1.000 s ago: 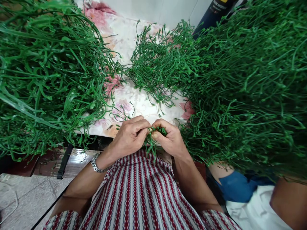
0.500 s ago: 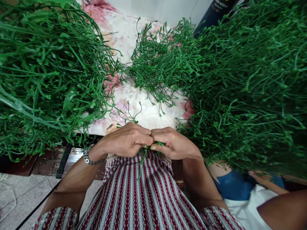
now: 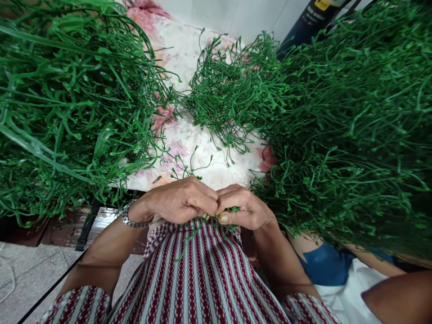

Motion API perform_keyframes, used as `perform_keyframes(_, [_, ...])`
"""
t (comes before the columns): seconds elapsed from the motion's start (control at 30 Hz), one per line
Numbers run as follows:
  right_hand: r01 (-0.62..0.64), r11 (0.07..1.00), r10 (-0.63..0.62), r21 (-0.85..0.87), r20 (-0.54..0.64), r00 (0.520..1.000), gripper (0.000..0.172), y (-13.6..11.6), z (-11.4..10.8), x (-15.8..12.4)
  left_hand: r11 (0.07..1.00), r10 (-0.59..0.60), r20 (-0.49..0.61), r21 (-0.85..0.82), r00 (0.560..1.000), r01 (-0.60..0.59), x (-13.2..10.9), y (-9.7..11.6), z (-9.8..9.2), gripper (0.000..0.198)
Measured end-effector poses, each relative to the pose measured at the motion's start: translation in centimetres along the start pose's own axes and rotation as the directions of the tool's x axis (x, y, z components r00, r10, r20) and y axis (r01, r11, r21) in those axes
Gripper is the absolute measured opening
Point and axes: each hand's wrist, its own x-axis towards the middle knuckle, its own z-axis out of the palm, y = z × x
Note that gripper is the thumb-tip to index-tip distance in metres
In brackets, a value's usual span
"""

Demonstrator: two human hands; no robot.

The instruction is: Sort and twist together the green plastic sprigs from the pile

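- Step in hand, as I read it: fine fingertip work on a few green strands [image 3: 232, 209], held low at the near edge of the desk [image 3: 218, 168], over the striped apron-like cloth [image 3: 205, 265].
- Left hand [image 3: 184, 200]: fingers curled in, pinching; a strand hangs below. Exact grip hidden.
- Right hand [image 3: 245, 209]: thumb against curled fingers, green tuft pinched between. Knuckles touching the left.
- Stems poke up behind left hand; can't tell whether held or lying there.
- Big leafy heap [image 3: 74, 103] left, finer heap [image 3: 354, 112] right.
- Next move calls for both pinches staying firm, close together, judged by feel since fingers block the view.
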Motion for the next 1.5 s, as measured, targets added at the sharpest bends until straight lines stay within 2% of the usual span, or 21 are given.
perform_keyframes(0.2, [0.024,0.994,-0.02,0.11,-0.039,0.999,0.012,0.7,0.2,0.1,0.997,-0.043,0.018,-0.069,0.999,0.044,-0.1,-0.3,-0.1,0.027])
perform_keyframes(0.37, [-0.004,0.983,0.021,0.185,-0.09,0.996,0.011,1.1,0.5,0.1,0.982,-0.007,0.001,-0.188,1.0,0.007,-0.1,-1.1,-0.4,0.025])
perform_keyframes(0.43, [-0.059,0.976,0.092,0.21,-0.148,0.985,0.016,1.1,0.6,0.1,0.967,-0.03,-0.053,-0.255,0.998,0.016,0.1,-1.5,-0.4,0.023])
perform_keyframes(0.5, [-0.112,0.977,0.161,0.182,-0.282,0.946,0.019,1.0,0.6,0.3,0.953,-0.137,-0.191,-0.292,0.972,0.077,0.4,-1.6,-0.4,0.019])
perform_keyframes(0.53, [-0.138,0.982,0.175,0.126,-0.369,0.913,0.019,0.9,0.5,0.5,0.949,-0.207,-0.283,-0.291,0.936,0.122,0.6,-1.5,-0.4,0.018])
perform_keyframes(0.6, [-0.196,0.98,0.144,-0.048,-0.514,0.846,0.015,0.6,0.2,0.9,0.942,-0.317,-0.452,-0.254,0.834,0.221,1.2,-1.3,-0.4,0.015])
perform_keyframes(0.67, [-0.252,0.945,0.08,-0.211,-0.595,0.8,0.011,0.5,-0.2,1.5,0.934,-0.358,-0.563,-0.206,0.745,0.293,1.8,-1.0,-0.3,0.014])
perform_keyframes(0.73, [-0.299,0.911,0.049,-0.286,-0.643,0.764,0.007,0.5,-0.4,1.9,0.929,-0.362,-0.644,-0.185,0.675,0.321,2.4,-1.1,-0.1,0.014])
perform_keyframes(0.83, [-0.366,0.868,0.033,-0.336,-0.696,0.717,0.002,0.8,-0.4,2.5,0.912,-0.399,-0.727,-0.254,0.558,0.321,3.2,-1.5,0.5,0.013])
perform_keyframes(0.93, [-0.418,0.81,-0.005,-0.412,-0.717,0.697,0.004,1.1,0.0,2.9,0.879,-0.475,-0.76,-0.395,0.444,0.265,3.9,-2.2,1.4,0.012])
perform_keyframes(1.0, [-0.453,0.767,-0.008,-0.453,-0.714,0.701,0.005,1.1,0.2,3.0,0.871,-0.491,-0.777,-0.438,0.394,0.22,4.0,-2.5,1.9,0.012])
perform_keyframes(1.03, [-0.467,0.751,-0.003,-0.468,-0.709,0.706,0.005,1.0,0.2,2.9,0.873,-0.487,-0.782,-0.437,0.39,0.214,3.9,-2.6,2.0,0.012])
perform_keyframes(1.07, [-0.472,0.744,0.01,-0.473,-0.699,0.715,0.005,0.9,0.2,2.9,0.877,-0.481,-0.777,-0.428,0.406,0.219,3.8,-2.7,2.0,0.013])
perform_keyframes(1.1, [-0.463,0.756,0.032,-0.463,-0.68,0.732,0.006,0.7,0.1,2.7,0.88,-0.476,-0.761,-0.418,0.441,0.228,3.5,-2.8,1.9,0.013])
perform_keyframes(1.17, [-0.406,0.833,0.113,-0.375,-0.602,0.79,0.015,0.4,-0.3,2.4,0.882,-0.466,-0.678,-0.41,0.569,0.234,2.7,-2.8,1.4,0.014])
perform_keyframes(1.23, [-0.318,0.929,0.196,-0.188,-0.478,0.856,0.024,0.1,-0.7,2.1,0.883,-0.427,-0.548,-0.425,0.719,0.201,1.8,-2.8,0.7,0.013])
perform_keyframes(1.3, [-0.234,0.972,0.229,0.035,-0.386,0.894,0.03,-0.1,-0.9,1.9,0.877,-0.356,-0.424,-0.46,0.833,0.14,1.2,-2.8,0.0,0.011])
perform_keyframes(1.37, [-0.167,0.96,0.239,0.224,-0.346,0.907,0.032,0.0,-0.7,1.9,0.85,-0.296,-0.338,-0.519,0.893,0.085,0.8,-2.9,-0.5,0.011])
perform_keyframes(1.5, [-0.114,0.865,0.271,0.489,-0.265,0.925,0.029,0.7,0.1,2.0,0.784,-0.228,-0.273,-0.621,0.935,0.009,0.5,-3.2,-0.4,0.018])
